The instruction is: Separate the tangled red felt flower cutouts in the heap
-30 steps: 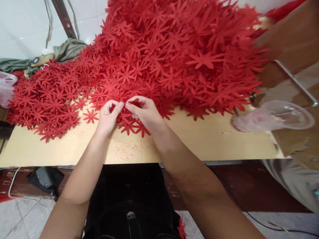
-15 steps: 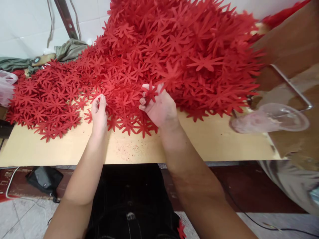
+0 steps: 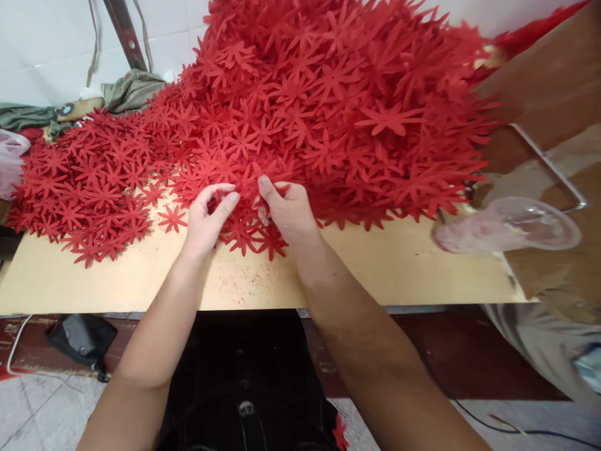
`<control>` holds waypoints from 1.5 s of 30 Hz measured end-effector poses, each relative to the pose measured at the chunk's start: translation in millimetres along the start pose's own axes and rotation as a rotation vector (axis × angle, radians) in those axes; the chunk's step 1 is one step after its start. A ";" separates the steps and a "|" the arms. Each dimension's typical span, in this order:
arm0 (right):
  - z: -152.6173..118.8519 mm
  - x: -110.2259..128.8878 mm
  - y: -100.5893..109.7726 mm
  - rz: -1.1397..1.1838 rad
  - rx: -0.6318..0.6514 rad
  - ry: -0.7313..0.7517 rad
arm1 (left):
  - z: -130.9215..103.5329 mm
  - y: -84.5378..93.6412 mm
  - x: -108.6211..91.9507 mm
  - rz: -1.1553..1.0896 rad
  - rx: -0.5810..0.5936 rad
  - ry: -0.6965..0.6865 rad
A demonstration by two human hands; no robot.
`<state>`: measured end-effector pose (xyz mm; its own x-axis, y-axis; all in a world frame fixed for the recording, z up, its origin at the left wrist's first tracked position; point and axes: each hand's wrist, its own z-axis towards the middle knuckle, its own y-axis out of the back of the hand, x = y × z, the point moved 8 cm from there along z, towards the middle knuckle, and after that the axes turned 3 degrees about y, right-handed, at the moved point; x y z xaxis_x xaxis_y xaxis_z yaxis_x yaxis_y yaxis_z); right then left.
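Note:
A big heap of red flower-shaped cut-outs (image 3: 338, 81) with long narrow petals covers the back of the table. My left hand (image 3: 210, 216) is over the heap's front edge with thumb and fingers curled toward each other; red shows between them, but I cannot make out what they hold. Close on its right, my right hand (image 3: 288, 210) is closed round a red flower cut-out (image 3: 259, 202), thumb on top, its petals partly hidden by the fingers. A small gap separates the two hands. Left of my left hand, a single cut-out (image 3: 172, 218) lies flat on the wood.
The pale wooden table (image 3: 375, 269) has red specks near its front edge. A clear plastic cup (image 3: 511, 225) lies on its side at the right, by brown cardboard (image 3: 549, 94). Grey-green cloth (image 3: 131, 91) and a plastic bag (image 3: 12, 163) are at the left.
My right hand has turned over and its fingers have closed round the cut-out that lay at its open fingers. My left hand has moved right, toward it.

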<state>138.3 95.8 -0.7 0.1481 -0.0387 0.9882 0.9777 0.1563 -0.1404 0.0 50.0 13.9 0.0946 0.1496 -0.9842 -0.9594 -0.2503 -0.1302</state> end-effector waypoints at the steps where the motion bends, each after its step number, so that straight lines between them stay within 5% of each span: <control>1: -2.0 1.1 -4.2 -0.032 0.039 0.024 | -1.6 -6.1 2.1 -0.004 0.038 0.023; 4: -8.3 1.8 -18.1 -0.088 0.176 0.053 | -3.3 -14.7 10.2 -0.031 0.090 0.080; 8: -12.6 -0.9 -28.4 -0.066 0.283 0.029 | 0.2 -2.9 17.9 -0.103 -0.020 0.107; 13: -4.7 -5.2 -19.6 0.016 0.184 0.040 | 4.7 12.7 17.5 -0.154 -0.161 0.090; 19: -1.9 11.5 -2.9 0.020 0.014 0.258 | 5.5 8.6 13.6 -0.037 -0.112 0.036; 27: -6.0 6.8 -25.7 0.145 0.212 0.154 | 0.0 -1.4 12.9 0.016 -0.036 0.022; 39: 0.8 9.4 -1.7 0.060 -0.045 0.186 | 2.4 -3.8 9.0 0.114 -0.027 -0.033; 45: 17.8 4.0 38.5 0.025 -0.275 0.317 | 6.3 17.4 2.7 0.101 -0.183 -0.067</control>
<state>173.9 119.2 -1.1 0.1691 -0.3468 0.9226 0.9701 -0.1067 -0.2179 -18.1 52.1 9.8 -0.0231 0.1764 -0.9841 -0.8983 -0.4357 -0.0570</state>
